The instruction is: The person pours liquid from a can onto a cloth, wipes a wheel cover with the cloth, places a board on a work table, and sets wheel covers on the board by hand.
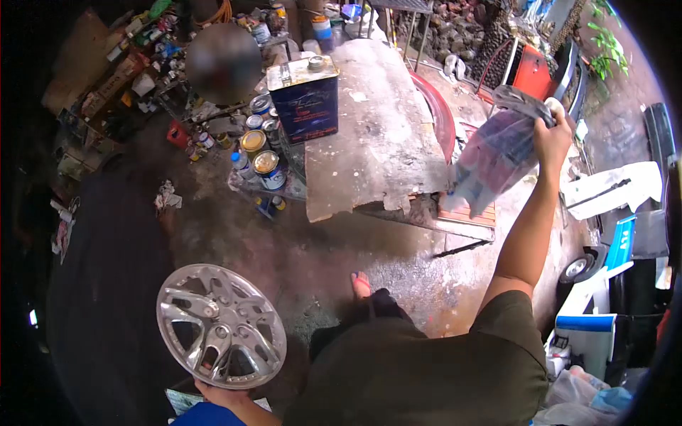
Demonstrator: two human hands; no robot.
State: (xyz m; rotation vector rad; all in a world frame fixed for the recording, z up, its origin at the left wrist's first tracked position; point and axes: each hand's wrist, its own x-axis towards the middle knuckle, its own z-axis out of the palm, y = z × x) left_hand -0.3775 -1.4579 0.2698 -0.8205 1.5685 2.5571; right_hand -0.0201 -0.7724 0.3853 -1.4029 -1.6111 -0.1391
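My right hand (555, 131) is raised at the right, its fingers closed round the gathered top of a translucent plastic bag (497, 153). Reddish and bluish contents show through the bag, too blurred to name. It hangs beside the right edge of a worn, paint-spotted table (376, 163). Low on the left, my left hand (220, 392) grips the bottom rim of a silver wheel cover (222, 323). The cover is tilted with its spoked face up, and most of the fingers are hidden behind it. Blue material (206, 415) lies just below that hand.
A dark rectangular tin (305, 103) stands on the table. Several paint cans (267, 169) and a bottle (240, 163) crowd its left side. A dark shape, perhaps a person's clothing, fills the far left. Car parts, including a red panel (529, 71) and white panel (611, 190), lie right.
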